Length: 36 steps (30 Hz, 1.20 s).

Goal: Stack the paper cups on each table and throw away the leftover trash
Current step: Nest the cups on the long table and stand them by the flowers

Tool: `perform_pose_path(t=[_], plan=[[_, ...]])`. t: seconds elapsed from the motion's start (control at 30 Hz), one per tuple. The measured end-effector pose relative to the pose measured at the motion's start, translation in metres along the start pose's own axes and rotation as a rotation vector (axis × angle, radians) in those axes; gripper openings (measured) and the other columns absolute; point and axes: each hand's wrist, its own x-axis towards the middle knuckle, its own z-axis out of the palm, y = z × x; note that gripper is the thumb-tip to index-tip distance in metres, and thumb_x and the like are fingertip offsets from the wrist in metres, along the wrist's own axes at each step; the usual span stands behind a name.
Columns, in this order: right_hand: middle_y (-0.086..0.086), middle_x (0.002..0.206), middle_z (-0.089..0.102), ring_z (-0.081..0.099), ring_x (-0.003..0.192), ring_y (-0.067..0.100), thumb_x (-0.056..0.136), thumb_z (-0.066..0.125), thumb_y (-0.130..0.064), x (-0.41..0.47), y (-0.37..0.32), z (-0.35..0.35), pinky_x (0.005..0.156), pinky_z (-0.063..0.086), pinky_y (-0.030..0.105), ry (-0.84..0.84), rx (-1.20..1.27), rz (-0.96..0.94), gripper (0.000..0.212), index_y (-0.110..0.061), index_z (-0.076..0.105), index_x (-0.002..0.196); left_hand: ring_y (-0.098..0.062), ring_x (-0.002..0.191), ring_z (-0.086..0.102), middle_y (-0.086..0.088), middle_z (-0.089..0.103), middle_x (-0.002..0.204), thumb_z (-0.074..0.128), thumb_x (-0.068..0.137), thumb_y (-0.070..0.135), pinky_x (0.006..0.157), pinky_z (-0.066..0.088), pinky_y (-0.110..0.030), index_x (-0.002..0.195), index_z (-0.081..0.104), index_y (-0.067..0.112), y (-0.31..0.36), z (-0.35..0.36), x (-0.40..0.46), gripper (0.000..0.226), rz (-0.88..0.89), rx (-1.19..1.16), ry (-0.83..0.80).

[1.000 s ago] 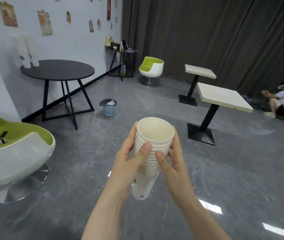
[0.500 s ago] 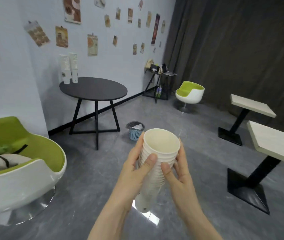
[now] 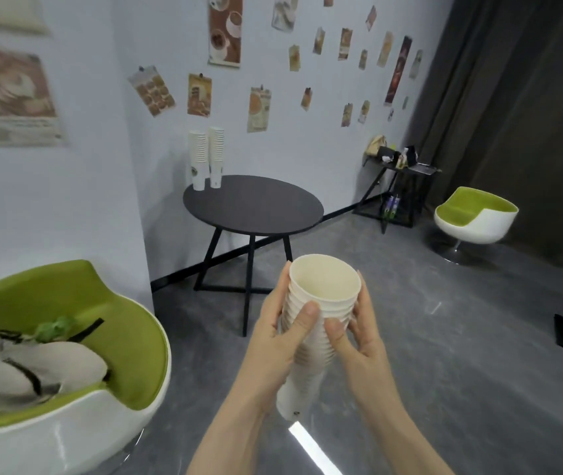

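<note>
A tall stack of cream paper cups (image 3: 321, 303) is held upright in front of me, its open mouth facing up. My left hand (image 3: 282, 332) grips the stack from the left, thumb across the front. My right hand (image 3: 355, 337) grips it from the right, thumb on the front ribs. Ahead stands a round black table (image 3: 256, 209) with two tall stacks of paper cups (image 3: 206, 157) at its back left edge, against the wall.
A green and white tub chair (image 3: 78, 389) holding a grey bag (image 3: 23, 368) sits close on my left. A second green chair (image 3: 475, 216) and a small black side table (image 3: 400, 180) with clutter stand at the back right, before a dark curtain. The floor is grey.
My view has turned left and moved closer to the round black table. The square tables, the blue bin and the seated person have left the view. Both hands keep the same hold on the stack.
</note>
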Motion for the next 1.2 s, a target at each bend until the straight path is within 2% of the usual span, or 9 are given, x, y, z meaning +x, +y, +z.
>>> perform_pose_path(t=[0.07, 0.27, 0.4, 0.6, 0.73, 0.93, 1.07, 1.13, 1.2], plan=[[-0.030, 0.132, 0.052, 0.050, 0.122, -0.005, 0.083, 0.059, -0.025, 0.056, 0.019, 0.016, 0.083, 0.046, 0.007, -0.016, -0.013, -0.021, 0.068, -0.044, 0.031, 0.142, 0.004, 0.128, 0.044, 0.021, 0.046, 0.142, 0.070, 0.081, 0.043, 0.108, 0.037, -0.027, 0.140, 0.038, 0.048, 0.000, -0.023, 0.055, 0.067, 0.015, 0.019, 0.017], [-0.021, 0.134, 0.055, 0.053, 0.121, 0.001, 0.083, 0.059, -0.024, 0.169, 0.060, 0.043, 0.086, 0.047, 0.012, -0.041, 0.008, -0.011, 0.069, -0.044, 0.032, 0.143, 0.014, 0.121, 0.044, 0.025, 0.045, 0.139, 0.067, 0.084, 0.034, 0.092, 0.039, -0.007, 0.136, 0.040, 0.050, -0.004, -0.063, 0.167, 0.060, 0.025, 0.042, 0.040], [-0.019, 0.137, 0.052, 0.051, 0.126, 0.007, 0.080, 0.060, -0.027, 0.238, 0.090, 0.060, 0.103, 0.044, 0.036, -0.082, -0.006, -0.015, 0.070, -0.046, 0.032, 0.141, 0.017, 0.119, 0.044, 0.025, 0.046, 0.138, 0.067, 0.084, 0.034, 0.088, 0.038, -0.002, 0.135, 0.040, 0.049, -0.014, -0.090, 0.230, 0.060, 0.042, 0.053, 0.074], [-0.022, 0.138, 0.051, 0.049, 0.127, 0.004, 0.078, 0.062, -0.032, 0.342, 0.138, 0.081, 0.103, 0.042, 0.023, -0.160, 0.005, -0.004, 0.075, -0.045, 0.029, 0.144, 0.021, 0.122, 0.037, 0.028, 0.040, 0.141, 0.065, 0.083, 0.040, 0.090, 0.035, -0.002, 0.139, 0.034, 0.051, -0.031, -0.126, 0.328, 0.064, 0.033, 0.109, 0.159], [-0.020, 0.140, 0.050, 0.050, 0.127, 0.008, 0.081, 0.060, -0.029, 0.425, 0.167, 0.083, 0.107, 0.039, 0.040, -0.202, 0.029, 0.024, 0.073, -0.049, 0.027, 0.143, 0.028, 0.115, 0.036, 0.029, 0.038, 0.140, 0.064, 0.088, 0.038, 0.082, 0.036, 0.003, 0.140, 0.031, 0.052, -0.045, -0.137, 0.407, 0.064, 0.037, 0.126, 0.196], [-0.019, 0.139, 0.049, 0.051, 0.125, 0.007, 0.078, 0.063, -0.038, 0.563, 0.192, 0.084, 0.105, 0.040, 0.041, -0.317, 0.010, -0.017, 0.069, -0.056, 0.032, 0.138, 0.017, 0.124, 0.038, 0.027, 0.040, 0.142, 0.065, 0.086, 0.041, 0.090, 0.036, -0.005, 0.139, 0.032, 0.055, -0.054, -0.148, 0.534, 0.064, 0.085, 0.127, 0.270], [-0.025, 0.136, 0.050, 0.051, 0.122, -0.001, 0.076, 0.064, -0.044, 0.645, 0.211, 0.094, 0.107, 0.040, 0.041, -0.385, 0.004, 0.013, 0.070, -0.056, 0.032, 0.138, 0.003, 0.132, 0.039, 0.025, 0.042, 0.142, 0.066, 0.079, 0.055, 0.112, 0.033, -0.032, 0.137, 0.034, 0.059, -0.057, -0.166, 0.609, 0.066, 0.101, 0.155, 0.334], [-0.026, 0.136, 0.049, 0.050, 0.123, -0.002, 0.075, 0.064, -0.046, 0.681, 0.218, 0.106, 0.108, 0.039, 0.040, -0.426, 0.010, 0.028, 0.073, -0.055, 0.031, 0.139, 0.001, 0.130, 0.042, 0.023, 0.046, 0.140, 0.067, 0.079, 0.055, 0.112, 0.034, -0.036, 0.136, 0.037, 0.058, -0.054, -0.177, 0.640, 0.064, 0.117, 0.164, 0.365], [-0.025, 0.137, 0.049, 0.049, 0.125, 0.002, 0.073, 0.065, -0.049, 0.719, 0.224, 0.122, 0.109, 0.039, 0.042, -0.460, 0.011, 0.043, 0.075, -0.054, 0.030, 0.140, 0.003, 0.127, 0.046, 0.026, 0.050, 0.136, 0.068, 0.081, 0.053, 0.110, 0.037, -0.035, 0.133, 0.040, 0.058, -0.048, -0.192, 0.673, 0.059, 0.146, 0.178, 0.382]])
